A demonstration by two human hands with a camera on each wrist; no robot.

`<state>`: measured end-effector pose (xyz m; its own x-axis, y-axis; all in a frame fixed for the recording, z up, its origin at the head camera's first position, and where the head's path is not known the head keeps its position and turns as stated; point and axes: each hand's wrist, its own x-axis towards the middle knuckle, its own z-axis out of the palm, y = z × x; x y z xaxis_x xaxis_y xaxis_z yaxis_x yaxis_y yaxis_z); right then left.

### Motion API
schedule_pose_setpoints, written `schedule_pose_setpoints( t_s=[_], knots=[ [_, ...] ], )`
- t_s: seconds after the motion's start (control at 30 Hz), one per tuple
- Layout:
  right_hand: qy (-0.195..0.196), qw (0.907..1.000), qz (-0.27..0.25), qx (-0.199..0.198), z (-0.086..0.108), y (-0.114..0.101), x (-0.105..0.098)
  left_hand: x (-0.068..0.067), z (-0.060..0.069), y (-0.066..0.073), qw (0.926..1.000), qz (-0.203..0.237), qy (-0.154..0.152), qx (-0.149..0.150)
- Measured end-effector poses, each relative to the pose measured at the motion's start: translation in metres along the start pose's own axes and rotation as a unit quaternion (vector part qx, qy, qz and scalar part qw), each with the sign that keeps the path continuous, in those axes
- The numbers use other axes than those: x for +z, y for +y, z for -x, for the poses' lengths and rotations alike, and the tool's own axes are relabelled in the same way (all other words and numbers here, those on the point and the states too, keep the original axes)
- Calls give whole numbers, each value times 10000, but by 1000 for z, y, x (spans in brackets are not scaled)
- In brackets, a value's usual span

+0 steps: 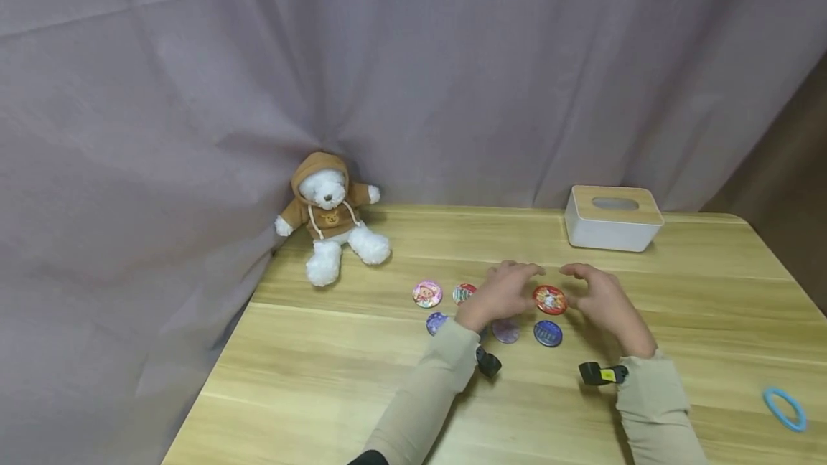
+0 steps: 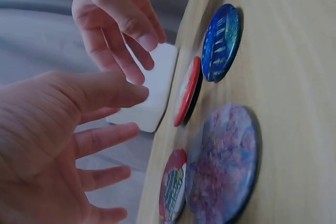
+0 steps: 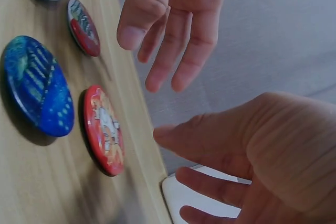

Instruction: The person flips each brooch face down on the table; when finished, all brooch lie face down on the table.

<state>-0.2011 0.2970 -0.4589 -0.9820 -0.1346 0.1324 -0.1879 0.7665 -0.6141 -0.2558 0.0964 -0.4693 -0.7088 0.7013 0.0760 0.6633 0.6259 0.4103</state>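
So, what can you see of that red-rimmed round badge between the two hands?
The red-rimmed badge is thin and round, its glossy face looking like coated plastic. Its middle bears a white and yellow-orange picture, too small to make out; the lower edge looks dark. It lies flat, picture up, on the wood-grained table, just beyond a blue badge from the person's side. The left hand and right hand hover either side, neither touching it.

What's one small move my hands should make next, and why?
Perhaps lower your right hand to the round, glossy, red-rimmed badge: it lies flat between that hand and your left hand, and neither is holding it.
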Motion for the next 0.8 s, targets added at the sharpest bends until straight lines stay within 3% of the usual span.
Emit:
schedule_pose_setpoints(
  t_s=[0.13,0.47,0.63,0.8],
  knots=[
    [-90,9999,-71,-15,2,2,3,4,-4,4,9998,-136,-63,102],
    [-336,9994,100,76,3,10,10,17,-10,9,9988,-382,-296,11],
    [-272,9993,121,-243,2,13,14,22,-10,10,9977,-628,-258,-56],
    [-247,9986,96,-456,-3,10,18,23,-10,6,9979,-600,-213,-135]
  ],
)
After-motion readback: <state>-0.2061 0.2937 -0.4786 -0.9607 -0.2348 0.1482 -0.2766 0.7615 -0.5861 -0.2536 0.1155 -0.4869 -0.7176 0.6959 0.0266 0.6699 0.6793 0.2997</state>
